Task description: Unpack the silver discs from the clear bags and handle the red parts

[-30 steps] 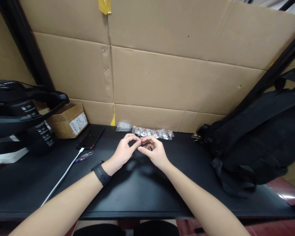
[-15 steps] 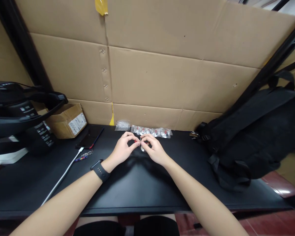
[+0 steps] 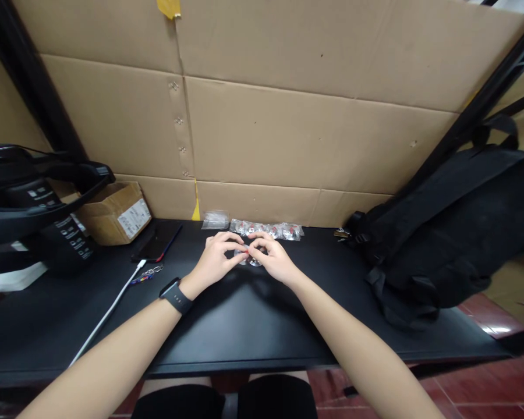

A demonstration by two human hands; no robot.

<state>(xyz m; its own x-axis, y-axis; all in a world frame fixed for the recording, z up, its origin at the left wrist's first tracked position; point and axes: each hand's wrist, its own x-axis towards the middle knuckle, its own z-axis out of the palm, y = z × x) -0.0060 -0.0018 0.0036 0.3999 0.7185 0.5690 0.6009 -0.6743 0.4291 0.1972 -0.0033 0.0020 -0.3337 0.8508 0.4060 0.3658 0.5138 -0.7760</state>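
Observation:
Over the middle of the black table, my left hand (image 3: 216, 256) and my right hand (image 3: 276, 260) meet fingertip to fingertip. Both are closed in a pinch on a small shiny round piece with a red part (image 3: 254, 262). Its silvery surface shows below the fingertips, and the fingers cover much of it, so its exact kind is unclear. Just beyond my hands lies a row of similar shiny pieces with red parts in clear plastic packets (image 3: 290, 231). Left of that row are some clear plastic bags (image 3: 215, 220). My left wrist wears a black watch (image 3: 176, 295).
A phone (image 3: 156, 243), a white cable (image 3: 109, 311) and a keyring (image 3: 147, 274) lie to the left. Behind them stand an open cardboard box (image 3: 117, 212) and a black bottle (image 3: 48, 203). A black backpack (image 3: 471, 227) fills the right; a cardboard wall (image 3: 288, 134) closes the back.
The shiny piece has turned between my fingers: one silvery part was edge-on before, and now more of its surface shows on both sides. The view has shifted slightly.

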